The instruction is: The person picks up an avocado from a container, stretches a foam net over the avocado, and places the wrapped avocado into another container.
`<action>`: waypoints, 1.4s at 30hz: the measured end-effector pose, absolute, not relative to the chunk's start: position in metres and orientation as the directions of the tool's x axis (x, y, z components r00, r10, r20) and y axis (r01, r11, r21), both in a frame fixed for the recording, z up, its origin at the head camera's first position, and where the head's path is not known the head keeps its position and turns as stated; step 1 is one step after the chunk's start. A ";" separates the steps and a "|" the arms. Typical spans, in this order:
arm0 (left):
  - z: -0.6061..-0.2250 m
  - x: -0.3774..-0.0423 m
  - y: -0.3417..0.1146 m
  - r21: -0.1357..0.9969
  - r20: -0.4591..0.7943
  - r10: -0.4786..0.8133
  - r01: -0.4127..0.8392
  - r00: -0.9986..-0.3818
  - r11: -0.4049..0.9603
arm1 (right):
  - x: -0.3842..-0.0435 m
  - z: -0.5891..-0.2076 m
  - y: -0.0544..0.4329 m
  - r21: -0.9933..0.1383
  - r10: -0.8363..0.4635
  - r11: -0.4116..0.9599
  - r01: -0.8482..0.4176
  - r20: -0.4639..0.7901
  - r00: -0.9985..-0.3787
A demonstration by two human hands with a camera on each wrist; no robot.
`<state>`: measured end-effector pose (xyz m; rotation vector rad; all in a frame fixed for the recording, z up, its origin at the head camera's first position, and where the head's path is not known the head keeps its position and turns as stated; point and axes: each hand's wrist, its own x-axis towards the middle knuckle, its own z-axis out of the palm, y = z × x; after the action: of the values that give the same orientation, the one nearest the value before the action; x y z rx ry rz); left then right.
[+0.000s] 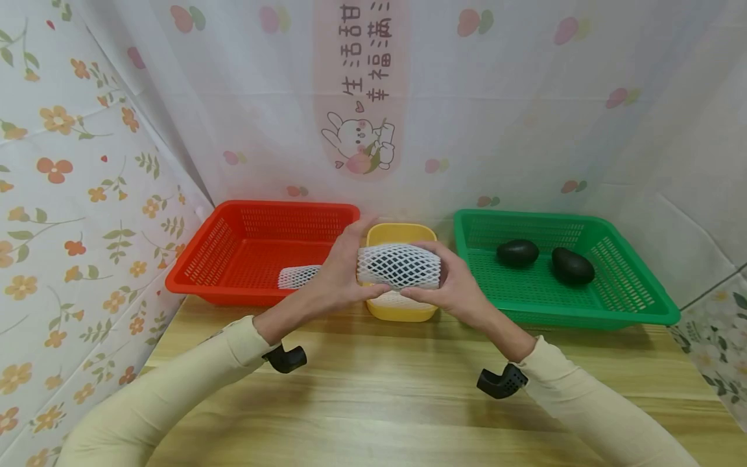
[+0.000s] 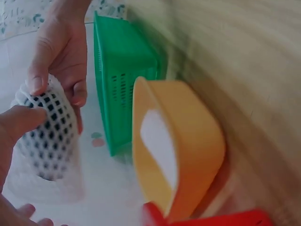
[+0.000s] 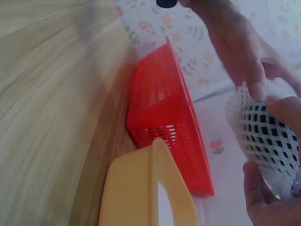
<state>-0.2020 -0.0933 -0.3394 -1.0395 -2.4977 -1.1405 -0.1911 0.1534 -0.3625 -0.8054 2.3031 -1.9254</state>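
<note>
Both hands hold a dark avocado [image 2: 47,136] inside a white foam net sleeve [image 1: 399,266], raised over the yellow bin [image 1: 403,315]. My left hand [image 1: 338,272] grips the sleeve's left end, its thumb along the near side. At the other end my right hand [image 1: 455,285] grips it with thumb and fingers. In the left wrist view, the dark skin shows through the mesh, and loose netting extends past the fruit. White netting [image 1: 392,299] lies within the yellow bin, partly covered by the held sleeve.
To the left stands a red basket [image 1: 233,297] with another white foam net sleeve [image 1: 297,277] in it, partly behind the left hand. A green basket [image 1: 560,312] on the right holds two dark avocados [image 1: 517,253]. All stand on a wooden table [image 1: 373,389] before a printed curtain [image 1: 525,130].
</note>
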 end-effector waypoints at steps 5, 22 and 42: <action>-0.331 -0.201 -0.087 0.243 0.451 0.686 0.818 -0.571 0.522 | -0.190 -0.361 0.147 -0.913 -0.411 0.089 -0.399 0.331 -0.850; -0.339 -0.190 -0.080 0.034 0.338 0.761 0.815 -0.554 0.578 | -0.178 -0.362 0.131 -0.858 -0.357 0.330 -0.395 0.274 -0.893; -0.346 -0.189 -0.087 0.066 0.335 0.793 0.853 -0.508 0.518 | -0.175 -0.366 0.143 -0.901 -0.504 0.262 -0.346 0.178 -0.845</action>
<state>-0.1893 -0.0874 -0.3464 -1.3862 -2.4983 -0.3248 -0.1750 0.1430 -0.3656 -0.8071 2.3766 -1.6369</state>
